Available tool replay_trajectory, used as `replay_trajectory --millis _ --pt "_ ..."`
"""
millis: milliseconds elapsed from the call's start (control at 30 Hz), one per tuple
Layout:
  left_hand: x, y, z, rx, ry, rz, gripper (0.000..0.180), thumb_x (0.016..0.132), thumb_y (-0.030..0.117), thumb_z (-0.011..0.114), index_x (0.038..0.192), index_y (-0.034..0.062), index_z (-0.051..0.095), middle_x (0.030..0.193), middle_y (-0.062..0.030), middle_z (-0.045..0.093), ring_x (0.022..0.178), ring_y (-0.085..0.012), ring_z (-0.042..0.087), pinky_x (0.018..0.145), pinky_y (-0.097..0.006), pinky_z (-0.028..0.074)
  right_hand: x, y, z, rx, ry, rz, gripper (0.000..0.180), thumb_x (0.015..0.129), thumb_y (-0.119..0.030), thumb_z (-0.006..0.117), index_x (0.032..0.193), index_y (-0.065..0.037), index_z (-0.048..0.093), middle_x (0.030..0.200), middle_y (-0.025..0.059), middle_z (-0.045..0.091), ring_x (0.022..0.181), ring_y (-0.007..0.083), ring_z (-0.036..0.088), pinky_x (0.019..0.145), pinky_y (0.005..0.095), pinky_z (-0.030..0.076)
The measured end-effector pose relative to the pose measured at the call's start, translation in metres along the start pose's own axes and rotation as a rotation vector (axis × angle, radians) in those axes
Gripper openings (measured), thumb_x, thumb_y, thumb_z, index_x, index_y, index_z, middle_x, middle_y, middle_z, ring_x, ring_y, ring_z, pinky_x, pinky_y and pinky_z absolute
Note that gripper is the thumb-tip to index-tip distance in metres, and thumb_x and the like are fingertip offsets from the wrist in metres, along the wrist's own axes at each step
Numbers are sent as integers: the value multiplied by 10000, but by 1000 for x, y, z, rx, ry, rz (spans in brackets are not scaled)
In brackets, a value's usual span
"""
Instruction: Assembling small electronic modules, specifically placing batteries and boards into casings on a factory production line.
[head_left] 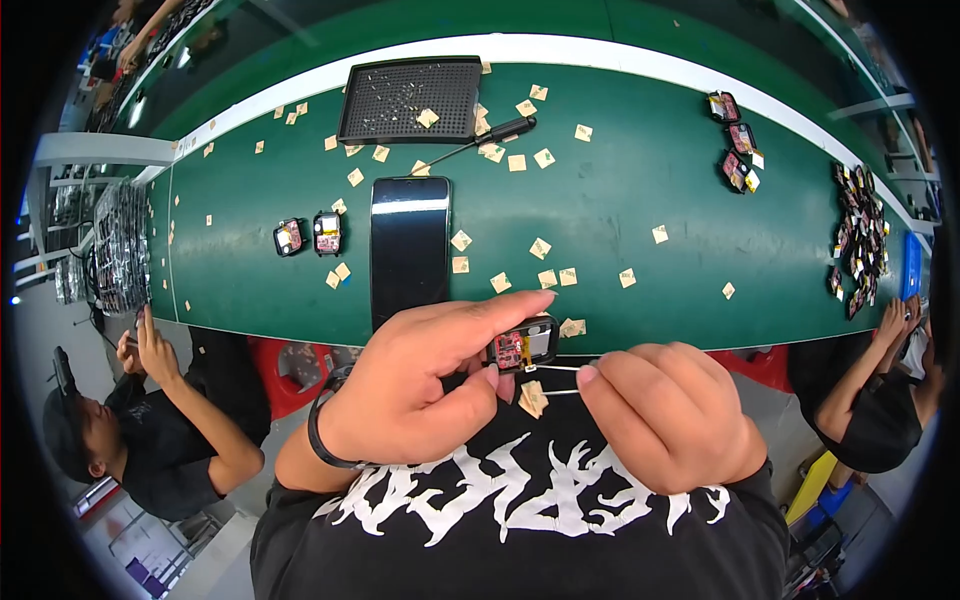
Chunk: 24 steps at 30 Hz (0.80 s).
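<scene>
My left hand point(405, 385) grips a small black watch-like casing point(540, 330), tilted at the table's near edge. Inside the casing show a red circuit board, a silvery block and a yellow flex strip. Pinched in my right hand point(675, 415) is a pair of metal tweezers point(562, 369). One prong reaches the casing's lower edge by a small white connector; the other points at a few tan paper squares point(533, 400) just below. Whether that prong touches the squares I cannot tell.
On the green table point(600, 200) lie a phone point(410, 240), a black perforated tray point(410, 100), a screwdriver point(510, 130) and scattered tan squares. More casings point(328, 232) sit left; others point(738, 137) stand right, beside a pile point(862, 235). People work at both sides.
</scene>
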<state>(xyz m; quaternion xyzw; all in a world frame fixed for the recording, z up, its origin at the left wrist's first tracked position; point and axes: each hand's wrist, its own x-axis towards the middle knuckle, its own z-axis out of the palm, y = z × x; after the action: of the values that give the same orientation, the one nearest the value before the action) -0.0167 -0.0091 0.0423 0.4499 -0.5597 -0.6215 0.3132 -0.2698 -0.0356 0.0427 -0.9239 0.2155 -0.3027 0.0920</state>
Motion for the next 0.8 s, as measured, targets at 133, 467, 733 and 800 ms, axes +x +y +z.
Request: replay_trajectory --millis 133,467,733,800 --pt "1 0 2 -58 -4 -26 618 818 -112 526 1431 -37 557 943 -117 679 756 -149 680 673 -276 527 -4 0 -3 -52 10 3 169 746 -13 716 895 59 685 868 110 609 692 202 591 516 283 453" --pt "4 -11 0 36 -51 74 627 804 -108 536 1423 -21 572 906 -97 659 647 -139 565 603 -268 450 -3 -2 13 19 69 -18 132 743 8 721 855 69 690 833 125 607 667 205 580 509 286 430" --pt "4 9 -5 -145 -146 -221 603 852 -141 431 1455 -144 459 1268 -288 668 1158 -285 692 1055 -373 509 -7 -1 14 96 73 -43 281 686 9 715 943 124 698 890 167 644 685 238 623 490 309 475" --pt "2 3 -3 -232 -137 -191 608 851 -141 430 1459 -142 455 1276 -294 662 1162 -285 690 1051 -368 511 -6 -2 12 102 30 -52 244 701 10 719 920 117 702 881 164 648 682 234 620 486 304 477"
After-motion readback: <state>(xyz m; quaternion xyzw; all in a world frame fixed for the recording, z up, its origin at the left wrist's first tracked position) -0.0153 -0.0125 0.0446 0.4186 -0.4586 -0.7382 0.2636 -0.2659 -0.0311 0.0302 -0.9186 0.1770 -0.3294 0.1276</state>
